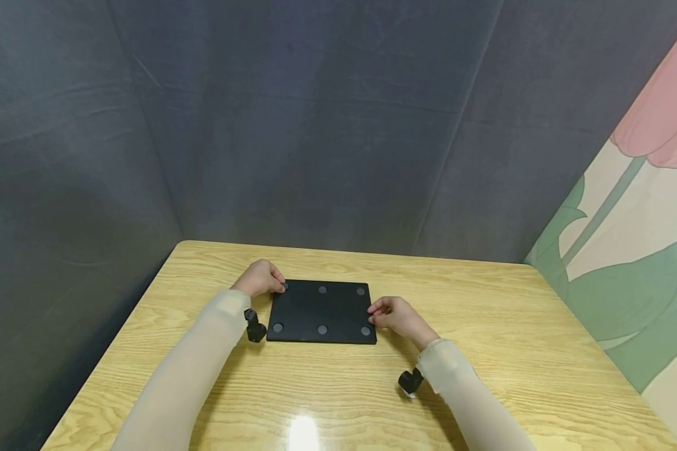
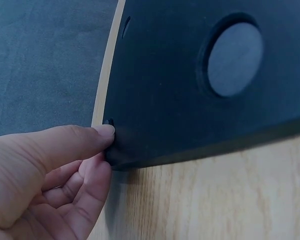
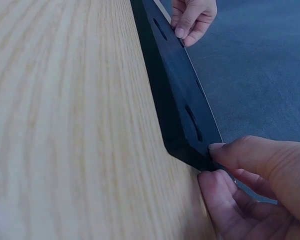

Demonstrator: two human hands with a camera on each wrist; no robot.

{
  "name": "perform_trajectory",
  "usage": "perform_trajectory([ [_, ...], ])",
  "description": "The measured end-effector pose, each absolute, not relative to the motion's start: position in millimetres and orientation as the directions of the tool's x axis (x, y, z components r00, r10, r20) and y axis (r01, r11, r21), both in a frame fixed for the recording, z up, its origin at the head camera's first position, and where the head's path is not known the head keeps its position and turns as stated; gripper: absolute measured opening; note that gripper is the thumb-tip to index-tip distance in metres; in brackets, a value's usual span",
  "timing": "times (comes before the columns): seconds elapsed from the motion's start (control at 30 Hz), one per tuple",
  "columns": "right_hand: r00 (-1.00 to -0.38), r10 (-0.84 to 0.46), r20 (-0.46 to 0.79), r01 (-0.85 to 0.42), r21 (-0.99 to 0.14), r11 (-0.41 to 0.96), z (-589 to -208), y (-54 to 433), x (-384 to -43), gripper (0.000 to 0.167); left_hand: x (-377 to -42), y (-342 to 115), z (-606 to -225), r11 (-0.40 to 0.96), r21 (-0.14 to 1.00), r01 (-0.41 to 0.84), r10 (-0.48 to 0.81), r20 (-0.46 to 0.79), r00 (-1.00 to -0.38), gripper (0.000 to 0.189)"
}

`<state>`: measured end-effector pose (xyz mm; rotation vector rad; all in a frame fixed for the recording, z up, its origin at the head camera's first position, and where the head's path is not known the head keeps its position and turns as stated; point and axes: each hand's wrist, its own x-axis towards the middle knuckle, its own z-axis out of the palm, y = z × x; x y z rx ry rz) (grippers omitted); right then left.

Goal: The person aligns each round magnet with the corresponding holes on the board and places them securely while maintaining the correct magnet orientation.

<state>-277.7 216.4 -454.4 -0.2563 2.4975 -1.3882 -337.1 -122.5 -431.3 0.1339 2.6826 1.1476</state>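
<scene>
A flat black rectangular board (image 1: 321, 308) lies on the wooden table, with several round grey spots set in recesses along its two long sides. My left hand (image 1: 261, 279) pinches its far left corner; the left wrist view shows the thumb (image 2: 104, 131) on the top face and the other fingers against the side. On the right short edge, my right hand (image 1: 399, 318) holds the board between thumb and curled fingers. Seen from the right wrist, that thumb (image 3: 217, 147) rests on the upper rim. A round grey disc (image 2: 236, 59) sits in a recess near the left hand.
The light wood-grain table (image 1: 327, 388) reaches back to a dark grey curtain (image 1: 316, 125). At the right stands a wall panel (image 1: 643, 250) with a painted pink tulip and green leaves. Small black wrist cameras (image 1: 254, 327) hang from both beige sleeves.
</scene>
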Motion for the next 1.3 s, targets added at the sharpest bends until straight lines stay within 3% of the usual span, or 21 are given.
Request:
perform_trajectory([
  [0.57,-0.947,-0.280,-0.160,-0.012,-0.850,0.526,-452,215,-277,0.017,-337,-122,-431,0.701,0.713,0.004,0.164,-0.155,-0.974,0.012],
  [0.87,-0.938,-0.302,-0.168,-0.016,-0.852,0.523,-427,209,-263,0.018,-335,-122,-430,0.699,0.715,0.009,0.170,-0.154,-0.973,0.012],
  [1.3,-0.949,-0.281,-0.144,-0.027,-0.850,0.526,-458,219,-281,0.016,-334,-121,-429,0.693,0.721,-0.008,0.161,-0.165,-0.973,0.011],
])
